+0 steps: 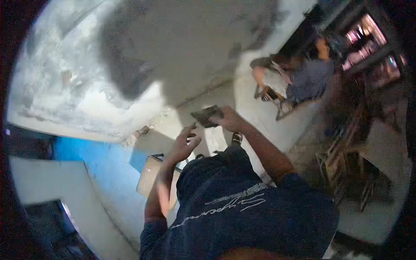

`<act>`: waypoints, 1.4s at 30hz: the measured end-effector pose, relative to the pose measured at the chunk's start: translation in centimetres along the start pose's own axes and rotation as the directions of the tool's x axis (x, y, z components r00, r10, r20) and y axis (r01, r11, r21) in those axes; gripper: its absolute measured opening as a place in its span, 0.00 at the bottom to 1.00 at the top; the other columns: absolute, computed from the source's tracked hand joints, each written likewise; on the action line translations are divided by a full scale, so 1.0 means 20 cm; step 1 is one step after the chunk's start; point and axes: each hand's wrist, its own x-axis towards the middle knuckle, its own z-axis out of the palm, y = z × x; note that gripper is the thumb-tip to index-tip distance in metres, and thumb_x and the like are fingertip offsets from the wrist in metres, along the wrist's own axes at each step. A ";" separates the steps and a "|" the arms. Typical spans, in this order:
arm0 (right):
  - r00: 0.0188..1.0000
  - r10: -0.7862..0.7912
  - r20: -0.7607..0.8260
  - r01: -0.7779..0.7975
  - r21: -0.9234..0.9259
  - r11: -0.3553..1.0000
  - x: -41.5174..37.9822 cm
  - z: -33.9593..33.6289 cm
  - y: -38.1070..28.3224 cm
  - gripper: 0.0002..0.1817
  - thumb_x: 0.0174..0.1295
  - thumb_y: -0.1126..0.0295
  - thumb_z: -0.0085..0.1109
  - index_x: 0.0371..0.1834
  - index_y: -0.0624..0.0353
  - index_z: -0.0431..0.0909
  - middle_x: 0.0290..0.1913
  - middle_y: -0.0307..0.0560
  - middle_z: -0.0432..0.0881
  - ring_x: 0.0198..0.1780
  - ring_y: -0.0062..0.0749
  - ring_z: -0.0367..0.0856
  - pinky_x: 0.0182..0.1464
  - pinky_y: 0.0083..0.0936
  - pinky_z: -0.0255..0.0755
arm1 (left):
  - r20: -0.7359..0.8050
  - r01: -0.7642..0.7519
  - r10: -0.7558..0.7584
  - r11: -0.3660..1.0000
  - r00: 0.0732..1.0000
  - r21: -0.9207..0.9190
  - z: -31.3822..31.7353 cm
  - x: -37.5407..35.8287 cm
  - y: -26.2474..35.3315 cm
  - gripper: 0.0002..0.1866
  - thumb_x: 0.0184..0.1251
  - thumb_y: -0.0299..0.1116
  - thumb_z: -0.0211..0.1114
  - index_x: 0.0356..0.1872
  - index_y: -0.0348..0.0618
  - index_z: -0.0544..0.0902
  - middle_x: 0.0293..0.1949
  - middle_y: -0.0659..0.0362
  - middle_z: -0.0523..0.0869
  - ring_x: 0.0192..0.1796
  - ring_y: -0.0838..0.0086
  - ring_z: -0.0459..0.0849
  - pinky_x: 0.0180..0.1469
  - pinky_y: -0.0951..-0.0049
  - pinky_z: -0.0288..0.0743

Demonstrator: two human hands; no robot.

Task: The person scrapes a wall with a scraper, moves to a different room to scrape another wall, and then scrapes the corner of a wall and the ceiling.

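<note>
My right hand [231, 120] is closed around the edge of a dark, flat, roughly diamond-shaped piece [205, 116], held out in front of my body. Blur hides what kind of thing it is. My left hand [187, 143] is raised just to the left and below it, fingers curved and apart, with nothing visible in them. A gap separates the left fingers from the dark piece. Beneath my hands is a pale, brightly lit surface [215, 141], and a sandalled foot [237, 138] shows beside my right forearm.
A tan-topped, box-like piece [149, 175] stands by my left arm. At the right, another person [310, 80] sits holding a dark phone-like object [271, 94]. A cluttered pile of sticks [342, 160] lies at lower right; a blue-painted surface [95, 162] is at left.
</note>
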 end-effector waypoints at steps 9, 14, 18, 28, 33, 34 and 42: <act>0.801 -0.098 -0.591 0.108 -0.018 0.994 0.42 -1.02 -0.47 0.36 0.61 0.53 0.64 0.65 0.67 0.64 0.64 0.60 0.67 0.64 0.46 0.67 0.68 0.39 0.60 | -0.795 -0.325 -0.061 0.891 0.604 -0.316 -0.21 0.01 0.19 0.18 0.68 0.33 0.57 0.56 0.37 0.75 0.50 0.53 0.81 0.52 0.69 0.78 0.52 0.68 0.74; 0.189 -0.762 -0.620 0.280 -0.710 0.646 0.71 -1.93 -0.84 0.29 0.60 0.57 0.66 0.56 0.68 0.72 0.54 0.57 0.78 0.56 0.43 0.76 0.57 0.37 0.71 | -0.927 -0.492 0.305 0.855 0.217 0.166 -0.35 0.08 0.66 0.07 0.69 0.27 0.53 0.42 0.36 0.76 0.40 0.55 0.79 0.40 0.74 0.73 0.46 0.71 0.67; 0.233 -0.972 -0.024 -0.076 -0.997 0.007 0.88 -2.23 -0.89 0.24 0.60 0.60 0.66 0.52 0.68 0.76 0.50 0.54 0.82 0.53 0.40 0.80 0.52 0.35 0.76 | -0.906 -0.493 0.385 0.831 0.174 0.259 -0.13 0.29 0.85 0.04 0.68 0.27 0.54 0.33 0.39 0.74 0.33 0.57 0.76 0.36 0.75 0.70 0.42 0.73 0.63; -0.143 -0.988 -0.061 0.095 -0.994 0.047 1.36 -2.55 -1.41 0.21 0.61 0.63 0.65 0.52 0.65 0.77 0.50 0.52 0.82 0.53 0.40 0.80 0.56 0.37 0.74 | -0.735 -0.190 0.672 0.713 -0.087 0.675 -0.37 0.34 1.46 0.07 0.67 0.29 0.61 0.31 0.41 0.73 0.35 0.57 0.77 0.38 0.74 0.72 0.42 0.73 0.66; -0.131 -0.989 -0.063 0.078 -0.996 0.053 1.44 -2.48 -1.28 0.20 0.62 0.63 0.64 0.53 0.64 0.77 0.50 0.52 0.82 0.54 0.40 0.78 0.57 0.38 0.72 | -0.752 -0.247 0.658 0.734 0.029 0.633 -0.49 0.55 1.41 0.03 0.65 0.24 0.63 0.33 0.39 0.77 0.35 0.56 0.79 0.42 0.74 0.75 0.47 0.73 0.68; -0.135 -0.987 -0.086 0.073 -0.994 0.077 1.43 -2.54 -1.38 0.20 0.62 0.63 0.64 0.53 0.64 0.77 0.50 0.52 0.82 0.54 0.40 0.78 0.57 0.38 0.72 | -0.701 -0.262 0.710 0.690 0.064 0.675 -0.57 0.53 1.49 0.03 0.65 0.23 0.63 0.33 0.38 0.77 0.35 0.57 0.79 0.42 0.74 0.76 0.48 0.73 0.68; -0.136 -0.978 -0.159 0.026 -0.987 0.157 1.36 -2.59 -1.62 0.19 0.63 0.63 0.63 0.53 0.62 0.77 0.50 0.52 0.81 0.56 0.40 0.76 0.58 0.39 0.70 | -0.589 -0.474 0.803 0.553 0.086 0.685 -1.36 0.62 1.81 0.07 0.70 0.27 0.59 0.41 0.35 0.82 0.40 0.55 0.84 0.45 0.71 0.81 0.53 0.70 0.74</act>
